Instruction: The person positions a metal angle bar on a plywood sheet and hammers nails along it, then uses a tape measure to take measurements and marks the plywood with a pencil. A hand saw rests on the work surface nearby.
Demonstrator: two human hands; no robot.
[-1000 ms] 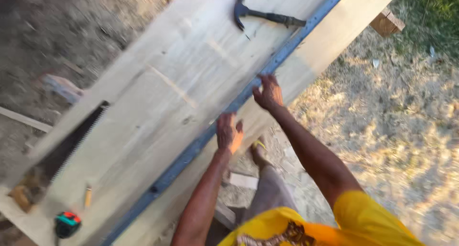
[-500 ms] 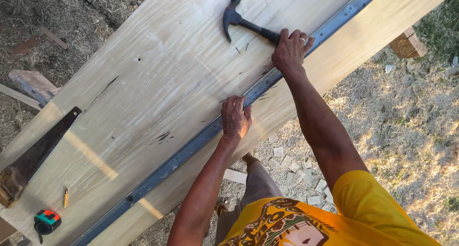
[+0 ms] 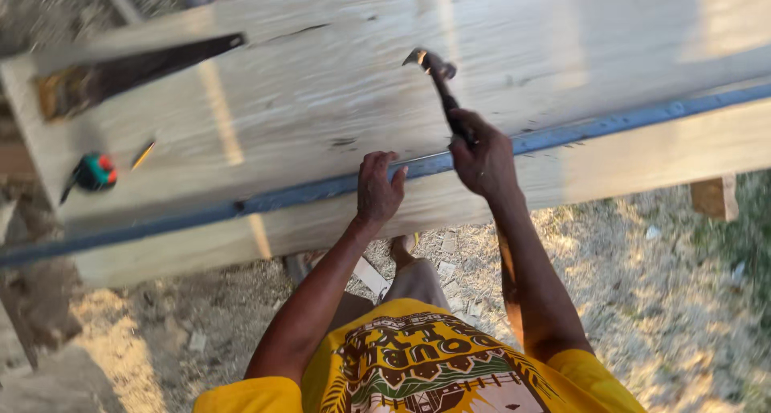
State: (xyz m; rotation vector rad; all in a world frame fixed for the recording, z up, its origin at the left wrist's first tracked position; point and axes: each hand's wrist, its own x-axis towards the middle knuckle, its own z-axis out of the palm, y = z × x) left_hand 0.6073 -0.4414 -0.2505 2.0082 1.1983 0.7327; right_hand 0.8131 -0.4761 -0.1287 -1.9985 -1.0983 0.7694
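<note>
Well to the left of both hands, a handsaw (image 3: 132, 69) lies flat at the far side of the wide pale plank (image 3: 321, 100). Nearer, a green and red tape measure (image 3: 95, 172) and a pencil (image 3: 143, 154) lie close together; none of the three is touched.

A long blue metal strip (image 3: 265, 198) runs the length of the plank along its near part. The left hand (image 3: 379, 190) is laid over it, fingers spread and pressing down, gripping nothing. No nail or fixing is visible at that spot; blur prevents certainty.

Judgement: the strip is positioned and held, while fastening or striking appears barely begun, if at all.

Just right of the left hand, the right hand (image 3: 482, 158) is clenched round the handle of a claw hammer (image 3: 438, 80). The hammer head is raised above the plank beyond the strip, with the wrist cocked back. Both forearms extend forward from the yellow shirt (image 3: 418, 365).
</note>
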